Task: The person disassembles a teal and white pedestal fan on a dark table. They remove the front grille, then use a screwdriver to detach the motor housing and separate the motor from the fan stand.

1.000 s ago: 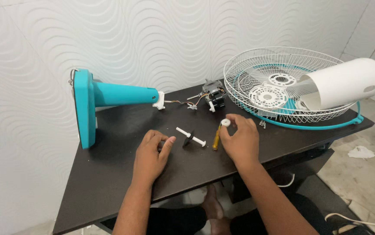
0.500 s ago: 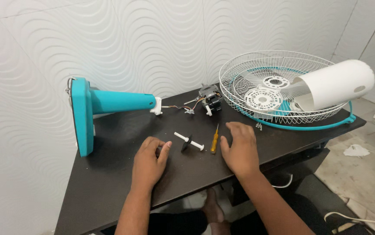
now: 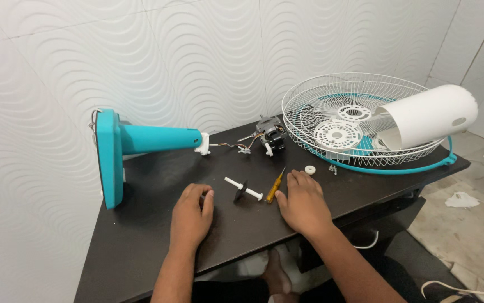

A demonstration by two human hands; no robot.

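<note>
Head view, only one camera. Both hands rest on the dark table (image 3: 141,247) in the lower centre of the frame.

Left hand (image 3: 190,216): palm down, fingers curled loosely inward, thumb tucked near the index tip. Whether it pinches anything underneath, I cannot tell (nothing visible between the fingers).

Right hand (image 3: 303,203): flat on the table, fingers spread slightly, holding nothing. Its thumb side lies just beside the yellow-handled screwdriver (image 3: 274,187), which lies slanted with the tip pointing up-frame.

Between the two hands, slightly above them: white shaft with a black disc (image 3: 243,189), lying on the table, apart from both hands.

Small white round cap (image 3: 310,169) sits just above the right fingertips, not touched. A few small screws (image 3: 331,168) lie right of it, near the grille rim.

Upper right of frame: white wire fan grille (image 3: 354,120) lying flat, teal ring under it, white cylindrical cover (image 3: 430,115) resting on top.

Centre top: bare fan motor (image 3: 268,132) with wires running left to the teal fan stand (image 3: 141,140), which lies on its side at left, base against the wall.
</note>
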